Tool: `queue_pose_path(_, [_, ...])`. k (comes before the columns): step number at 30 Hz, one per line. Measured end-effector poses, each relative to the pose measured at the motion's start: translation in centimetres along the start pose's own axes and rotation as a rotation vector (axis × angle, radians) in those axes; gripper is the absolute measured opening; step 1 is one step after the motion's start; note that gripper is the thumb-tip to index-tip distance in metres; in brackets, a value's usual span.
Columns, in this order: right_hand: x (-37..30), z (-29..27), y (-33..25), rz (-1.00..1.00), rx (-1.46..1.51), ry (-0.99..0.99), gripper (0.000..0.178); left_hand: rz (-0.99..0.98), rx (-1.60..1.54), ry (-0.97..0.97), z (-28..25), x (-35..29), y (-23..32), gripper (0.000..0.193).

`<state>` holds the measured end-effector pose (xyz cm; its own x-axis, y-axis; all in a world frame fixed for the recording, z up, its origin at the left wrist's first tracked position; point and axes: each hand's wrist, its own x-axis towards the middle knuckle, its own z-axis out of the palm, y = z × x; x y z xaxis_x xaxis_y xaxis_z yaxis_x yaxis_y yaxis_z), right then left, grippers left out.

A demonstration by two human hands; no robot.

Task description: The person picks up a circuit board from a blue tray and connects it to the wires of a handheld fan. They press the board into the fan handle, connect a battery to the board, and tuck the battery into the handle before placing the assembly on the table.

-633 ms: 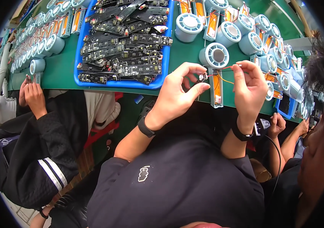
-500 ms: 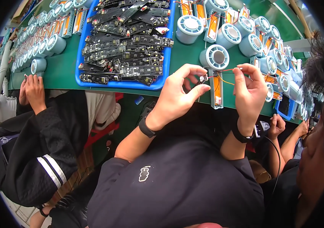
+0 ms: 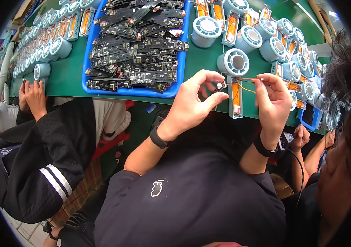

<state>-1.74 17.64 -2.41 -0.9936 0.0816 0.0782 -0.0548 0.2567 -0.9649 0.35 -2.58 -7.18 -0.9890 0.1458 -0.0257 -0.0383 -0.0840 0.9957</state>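
We see a dark navy, almost black, short-sleeved shirt on the person; it has a small pale emblem on the chest, printed in outline; the sleeves end above the elbows, so both forearms are bare. The left hand (image 3: 192, 105) has a black band on its wrist, smooth and narrow, like a sport watch strap; the right hand (image 3: 275, 103) has also a black band on its wrist, a little wider; the fingernails are short; we see no gloves.
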Motion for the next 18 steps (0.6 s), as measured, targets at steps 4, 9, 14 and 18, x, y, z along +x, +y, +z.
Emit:
queue_pose_path(4, [-0.1, 0.0, 0.1, -0.052, 0.052, -0.015, 0.019, 0.035, -0.014, 0.027, 0.1, 0.0, -0.2, 0.033])
queue_pose_path(9, [-0.3, 0.3, -0.1, -0.035, 0.030, -0.019, 0.023, 0.030, -0.023, 0.025, 0.1, -0.1, -0.2, 0.034])
queue_pose_path(14, [0.0, 0.0, 0.3, -0.019, -0.025, -0.054, 0.019, -0.009, -0.005, -0.021, -0.1, 0.0, 0.1, 0.036])
queue_pose_path(18, [0.8, 1.3, -0.8, -0.095, -0.236, 0.067, 0.013, 0.014, 0.035, -0.019, -0.2, 0.0, 0.3, 0.036])
